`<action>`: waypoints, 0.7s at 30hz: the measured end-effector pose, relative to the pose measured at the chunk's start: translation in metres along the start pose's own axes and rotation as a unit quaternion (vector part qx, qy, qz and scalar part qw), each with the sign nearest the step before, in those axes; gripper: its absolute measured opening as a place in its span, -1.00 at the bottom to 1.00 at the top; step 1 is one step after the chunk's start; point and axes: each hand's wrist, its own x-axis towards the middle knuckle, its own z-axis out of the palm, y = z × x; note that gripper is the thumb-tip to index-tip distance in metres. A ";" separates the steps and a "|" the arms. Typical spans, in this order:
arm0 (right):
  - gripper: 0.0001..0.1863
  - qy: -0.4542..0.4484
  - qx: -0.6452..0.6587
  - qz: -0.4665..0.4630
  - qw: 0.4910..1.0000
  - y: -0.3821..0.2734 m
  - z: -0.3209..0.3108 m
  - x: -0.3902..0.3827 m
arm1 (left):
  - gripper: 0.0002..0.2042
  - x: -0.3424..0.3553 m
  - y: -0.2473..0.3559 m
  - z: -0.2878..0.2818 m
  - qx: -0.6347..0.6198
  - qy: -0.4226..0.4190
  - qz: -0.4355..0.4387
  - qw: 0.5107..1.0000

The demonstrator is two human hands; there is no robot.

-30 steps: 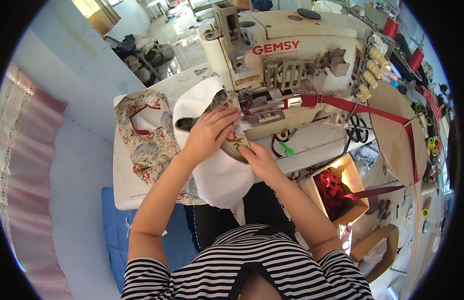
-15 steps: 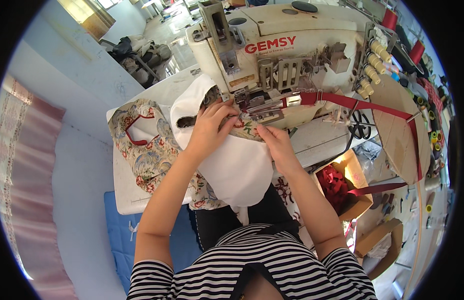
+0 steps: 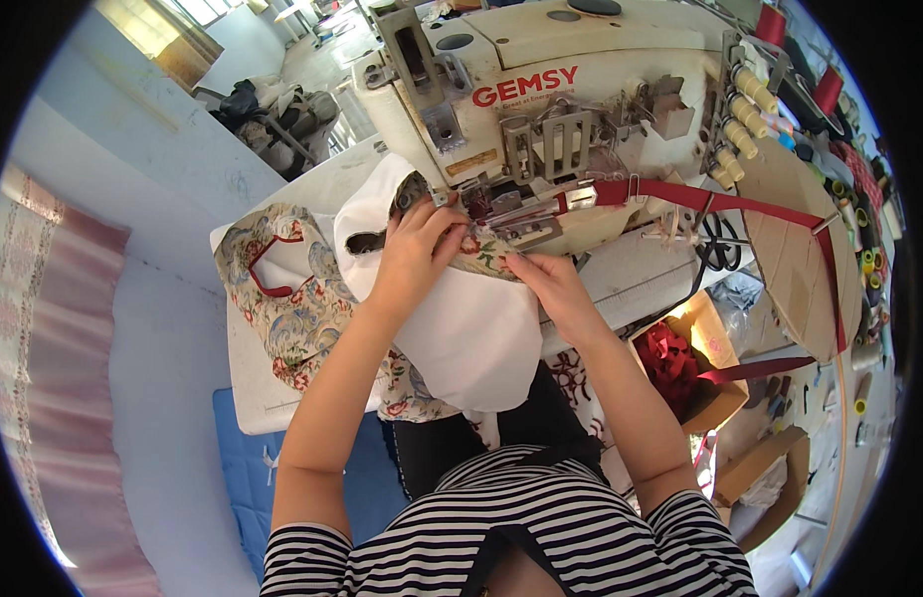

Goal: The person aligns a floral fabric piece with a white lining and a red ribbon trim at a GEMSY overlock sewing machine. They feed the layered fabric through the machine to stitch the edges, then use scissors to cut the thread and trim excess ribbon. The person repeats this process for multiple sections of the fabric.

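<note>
A cream industrial sewing machine (image 3: 541, 90) stands on a white table (image 3: 248, 383). My left hand (image 3: 417, 254) presses a floral fabric piece (image 3: 481, 257) with white lining (image 3: 476, 333) flat just in front of the presser foot (image 3: 501, 204). My right hand (image 3: 543, 279) pinches the same fabric's edge to the right of the needle area. A red binding tape (image 3: 720, 204) runs from the right into the machine's folder. The white lining hangs over the table edge toward my lap.
A pile of finished floral pieces with red trim (image 3: 282, 298) lies on the table's left. A cardboard box with red tape (image 3: 685, 363) sits at lower right. Thread cones (image 3: 750, 109) stand right of the machine. A blue cushion (image 3: 248, 478) lies below the table.
The view has moved closer to the machine. Both hands have stayed on the floral fabric at the presser foot, shifting it slightly.
</note>
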 end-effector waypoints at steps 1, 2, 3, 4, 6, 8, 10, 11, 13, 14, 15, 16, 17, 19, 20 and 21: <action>-0.62 -0.001 -0.008 0.002 1.000 -0.001 0.000 0.000 | -0.89 0.000 0.000 0.000 0.001 -0.002 -0.003 1.000; -0.61 -0.002 -0.015 0.004 1.000 -0.003 0.000 0.000 | -0.89 0.001 -0.001 -0.001 0.002 -0.004 -0.006 1.000; -0.61 -0.003 -0.023 0.006 1.000 -0.005 0.000 0.000 | -0.89 0.001 -0.002 -0.001 0.002 -0.006 -0.009 1.000; -0.61 -0.003 -0.020 0.008 1.000 -0.007 0.000 0.000 | -0.88 0.001 -0.004 -0.001 0.002 -0.006 -0.009 1.000; -0.62 -0.005 -0.014 0.012 1.000 -0.010 0.002 -0.001 | -0.88 0.002 -0.007 -0.001 0.002 -0.005 -0.009 1.000; -0.61 -0.015 -0.023 0.008 1.000 -0.008 0.000 0.001 | -0.89 0.004 -0.009 0.002 -0.014 0.007 -0.006 1.000; -0.61 -0.017 -0.030 0.005 0.999 -0.007 -0.001 0.001 | -0.89 0.005 -0.011 0.003 -0.025 0.022 0.003 0.999; -0.61 -0.013 -0.033 0.004 0.999 -0.007 0.000 0.001 | -0.89 0.006 -0.011 0.003 -0.027 0.030 0.011 0.999; -0.61 -0.013 -0.040 0.000 0.999 -0.007 0.000 0.002 | -0.88 0.007 -0.012 0.004 -0.032 0.035 0.015 0.999; -0.61 -0.015 -0.045 -0.003 0.999 -0.006 -0.001 0.002 | -0.88 0.007 -0.013 0.004 -0.035 0.031 0.012 0.999; -0.61 -0.018 -0.049 -0.006 0.999 -0.006 -0.001 0.003 | -0.88 0.008 -0.014 0.003 -0.037 0.026 0.008 0.999; -0.61 -0.015 -0.054 -0.001 0.998 -0.007 -0.001 0.002 | -0.87 0.009 -0.017 0.004 -0.033 0.023 0.011 0.999; -0.60 -0.012 -0.060 0.003 0.998 -0.008 0.000 0.002 | -0.87 0.010 -0.020 0.004 -0.028 0.019 0.014 0.999; -0.59 -0.009 -0.065 0.011 0.998 -0.008 0.000 0.003 | -0.87 0.010 -0.021 0.000 -0.012 0.013 0.017 1.000; -0.57 -0.010 -0.066 0.015 0.998 -0.006 -0.002 0.005 | -0.87 0.008 -0.018 -0.005 0.000 0.011 0.017 1.000; -0.56 -0.011 -0.066 0.019 0.998 -0.006 -0.004 0.006 | -0.88 0.005 -0.013 -0.013 0.013 0.008 0.016 1.000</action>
